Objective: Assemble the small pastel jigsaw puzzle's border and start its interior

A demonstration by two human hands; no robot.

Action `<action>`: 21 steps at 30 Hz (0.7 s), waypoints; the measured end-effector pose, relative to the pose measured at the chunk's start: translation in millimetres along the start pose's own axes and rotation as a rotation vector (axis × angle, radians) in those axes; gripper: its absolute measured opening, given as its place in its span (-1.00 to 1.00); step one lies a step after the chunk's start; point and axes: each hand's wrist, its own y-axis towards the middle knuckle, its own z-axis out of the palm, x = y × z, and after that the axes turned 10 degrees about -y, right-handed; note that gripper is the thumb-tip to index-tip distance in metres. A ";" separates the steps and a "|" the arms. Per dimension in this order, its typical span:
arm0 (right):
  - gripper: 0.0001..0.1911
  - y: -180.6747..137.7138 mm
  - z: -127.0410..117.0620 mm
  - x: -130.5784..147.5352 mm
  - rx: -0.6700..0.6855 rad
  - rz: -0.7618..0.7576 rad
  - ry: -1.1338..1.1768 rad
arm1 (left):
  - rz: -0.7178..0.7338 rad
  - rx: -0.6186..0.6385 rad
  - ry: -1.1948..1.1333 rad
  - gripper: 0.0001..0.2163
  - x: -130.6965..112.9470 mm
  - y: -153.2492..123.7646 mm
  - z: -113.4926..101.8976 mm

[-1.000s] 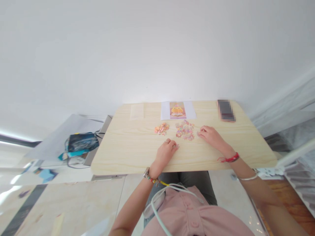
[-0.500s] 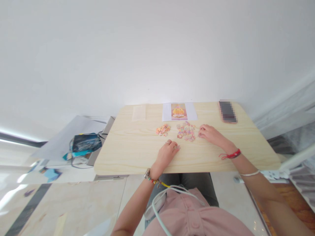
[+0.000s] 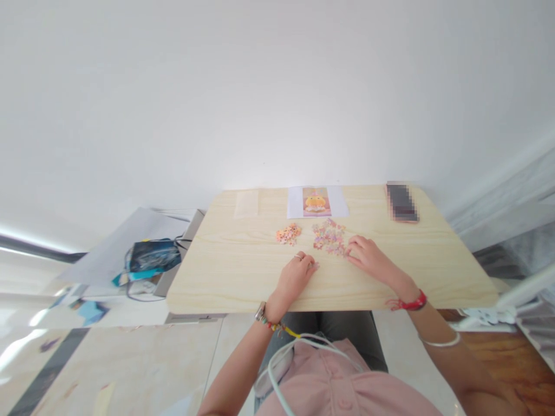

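Note:
My left hand (image 3: pixel 297 276) rests on the table below two piles of small jigsaw puzzle pieces. Its thumb and fingers pinch a pale puzzle piece (image 3: pixel 315 266). At the lower right edge of the pink and purple pile (image 3: pixel 328 234) is my right hand (image 3: pixel 367 254). Those fingers are curled and drawn together at the outer pieces; whatever is between them is too small to make out. A second, orange and yellow pile (image 3: pixel 288 233) lies to the left. Behind the piles, a white sheet (image 3: pixel 295 202) carries a printed picture (image 3: pixel 316 202) of a yellow-orange figure.
A phone (image 3: pixel 402 202) lies at the table's back right, and a clear flat sheet (image 3: pixel 247 204) at the back left. The wooden table (image 3: pixel 217 271) meets a white wall. Left of it are a dark blue bag (image 3: pixel 154 256) and cables. A white cable (image 3: pixel 277 375) crosses my lap.
My right hand has moved left and toward me, its fingertips now at the pile's lower right edge. My left hand stays in place with its piece. The view has tilted up slightly.

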 end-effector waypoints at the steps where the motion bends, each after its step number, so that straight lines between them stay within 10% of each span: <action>1: -0.89 0.5 0.1 8.7 -0.002 -0.027 0.011 | 0.000 0.004 0.002 -0.84 -0.2 -0.1 0.0; 21: -0.93 13.5 29.7 52.4 -0.001 -0.009 -0.074 | 0.046 0.050 -0.010 -0.87 -0.7 -0.6 -0.9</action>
